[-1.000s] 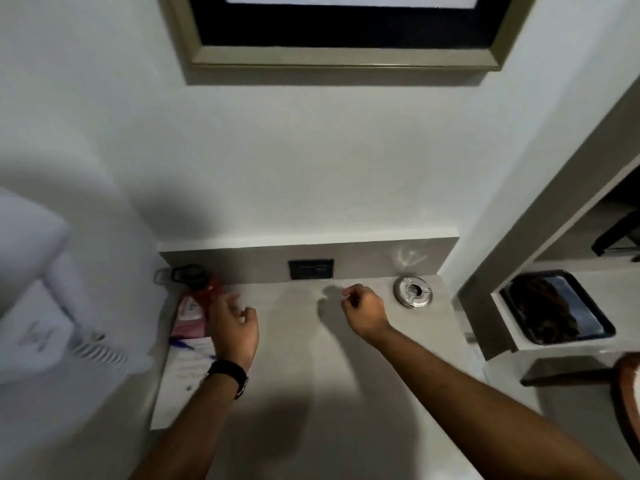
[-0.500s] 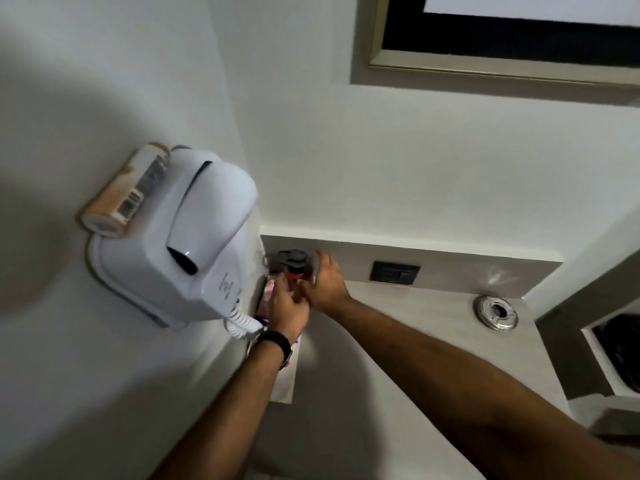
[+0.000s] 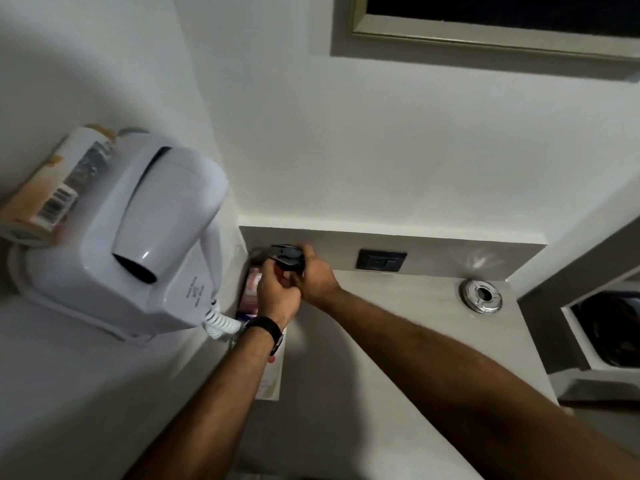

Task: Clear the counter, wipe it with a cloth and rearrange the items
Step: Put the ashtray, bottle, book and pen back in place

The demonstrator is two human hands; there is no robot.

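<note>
Both hands moved to back-left corner: left hand (image 3: 277,299) & right hand (image 3: 317,280) clamped on black-capped bottle (image 3: 287,259); labels unreadable.

A white wall-mounted hair dryer (image 3: 138,244) hangs at the left, with an orange can (image 3: 48,188) lying on top. A black socket (image 3: 382,261) sits in the backsplash, below a framed mirror (image 3: 495,26).

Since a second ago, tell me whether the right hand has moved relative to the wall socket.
Yes. The right hand has crossed from the right of the wall socket to its left, into the corner, meeting the left hand at the black-topped bottle.
</note>
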